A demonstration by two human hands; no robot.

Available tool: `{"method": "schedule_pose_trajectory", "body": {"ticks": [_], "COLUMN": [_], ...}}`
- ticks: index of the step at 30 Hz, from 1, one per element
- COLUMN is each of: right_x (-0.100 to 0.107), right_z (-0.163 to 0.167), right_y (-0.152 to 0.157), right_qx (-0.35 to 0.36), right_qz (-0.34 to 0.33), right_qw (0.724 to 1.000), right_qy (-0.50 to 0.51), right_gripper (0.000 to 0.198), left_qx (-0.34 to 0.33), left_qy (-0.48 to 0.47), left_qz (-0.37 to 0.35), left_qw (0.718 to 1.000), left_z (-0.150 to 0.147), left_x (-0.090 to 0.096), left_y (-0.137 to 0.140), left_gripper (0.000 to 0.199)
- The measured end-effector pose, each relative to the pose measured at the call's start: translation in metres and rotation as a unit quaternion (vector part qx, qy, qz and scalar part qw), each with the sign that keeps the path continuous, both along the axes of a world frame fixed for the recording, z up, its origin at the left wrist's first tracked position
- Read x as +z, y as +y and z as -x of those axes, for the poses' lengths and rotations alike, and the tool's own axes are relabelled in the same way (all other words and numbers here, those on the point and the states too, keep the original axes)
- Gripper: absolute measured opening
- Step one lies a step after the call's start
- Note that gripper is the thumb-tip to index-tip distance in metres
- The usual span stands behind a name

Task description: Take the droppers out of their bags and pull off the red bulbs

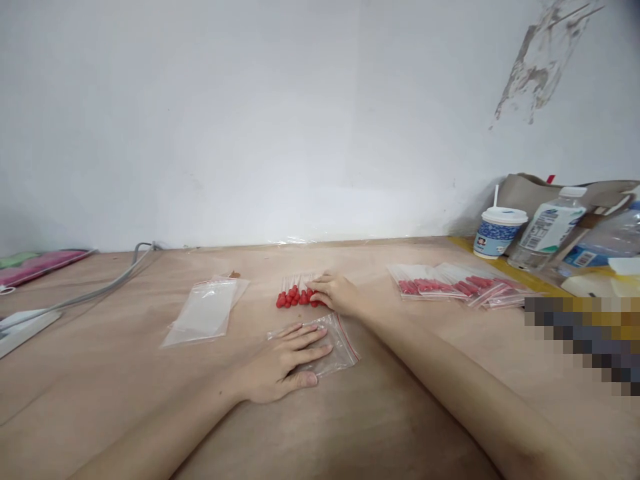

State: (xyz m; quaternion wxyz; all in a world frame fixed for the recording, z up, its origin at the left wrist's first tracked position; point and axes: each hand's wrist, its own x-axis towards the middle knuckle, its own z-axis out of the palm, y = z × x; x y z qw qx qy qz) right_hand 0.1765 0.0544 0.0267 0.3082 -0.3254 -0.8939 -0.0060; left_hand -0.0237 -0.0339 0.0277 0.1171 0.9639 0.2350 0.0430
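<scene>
My left hand [287, 363] lies flat with its fingers spread on a clear zip bag [340, 347] with a red seal line. Just beyond the bag is a row of thin pale sticks with red heads [290, 297], their heads toward me. At the right end of this row, my right hand [336, 293] has its thumb and fingers bent around some red heads. Its fingertips partly hide the sticks there. A stack of empty clear bags [205, 310] lies to the left. On the right are several bags filled with red-headed sticks [430, 283].
At the right stand a lidded paper cup [497, 233] with a straw and a plastic bottle [550, 227], with a bag [525, 190] behind. A grey cable [117, 280] crosses the left side near a pink package [45, 267]. A white wall [250, 133] bounds the table's back.
</scene>
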Motion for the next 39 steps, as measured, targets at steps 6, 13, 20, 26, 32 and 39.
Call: {"method": "schedule_pose_trajectory", "body": {"ticks": [6,13,20,26,32,39], "right_x": [0.008,-0.01,-0.023,-0.011,-0.001,0.003], "right_z": [-0.022,-0.052,-0.06,-0.086,-0.126,-0.16], "right_y": [-0.036,-0.094,-0.097,-0.078,-0.062,-0.052], "right_qx": [-0.056,0.097,0.068,-0.257,-0.515,-0.53], "right_qz": [0.015,0.106,0.144,-0.003,0.025,0.114], "right_qw": [0.997,0.989,0.987,0.966,0.835,0.816], "right_qy": [0.05,-0.042,0.005,-0.038,-0.191,-0.2], "right_gripper": [0.027,0.038,0.034,0.024,0.032,0.019], "left_qx": [0.0,0.018,0.102,0.322,0.337,0.247], "left_qy": [-0.016,-0.04,-0.156,-0.252,-0.197,-0.145], "left_qz": [0.008,0.044,0.16,0.057,0.037,0.079], "left_qw": [1.0,0.998,0.969,0.911,0.92,0.955], "left_z": [0.0,0.0,0.001,0.003,0.005,0.008], "left_x": [-0.001,-0.001,0.0,-0.014,-0.019,0.004], "left_y": [0.0,0.0,0.003,0.011,0.02,0.01], "left_gripper": [0.049,0.049,0.032,0.031,0.031,0.018]}}
